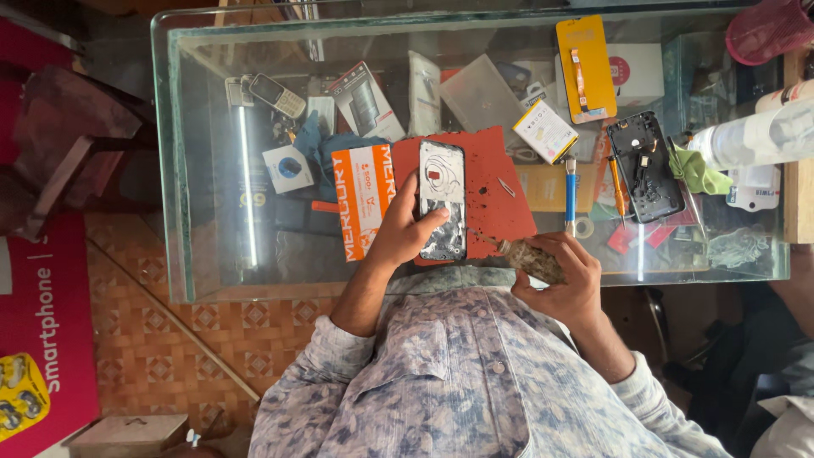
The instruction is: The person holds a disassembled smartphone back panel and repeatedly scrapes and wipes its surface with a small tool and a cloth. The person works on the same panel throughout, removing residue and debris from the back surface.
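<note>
My left hand point(405, 231) grips the left edge of an opened phone point(443, 197) whose back is off and inner parts show. The phone lies on a red work mat point(496, 182) on a glass counter point(203, 254). My right hand point(566, 284) is closed around a small clear bottle point(527, 257) with a thin nozzle. The nozzle tip points at the phone's lower right corner and sits just beside it.
An orange box point(363, 202) lies left of the mat. To the right are a blue-handled screwdriver point(570, 188), an orange screwdriver point(618, 185), a second opened black phone shell point(645, 165) and a green cloth point(700, 171). Packages and a keypad phone point(276, 95) lie inside the case.
</note>
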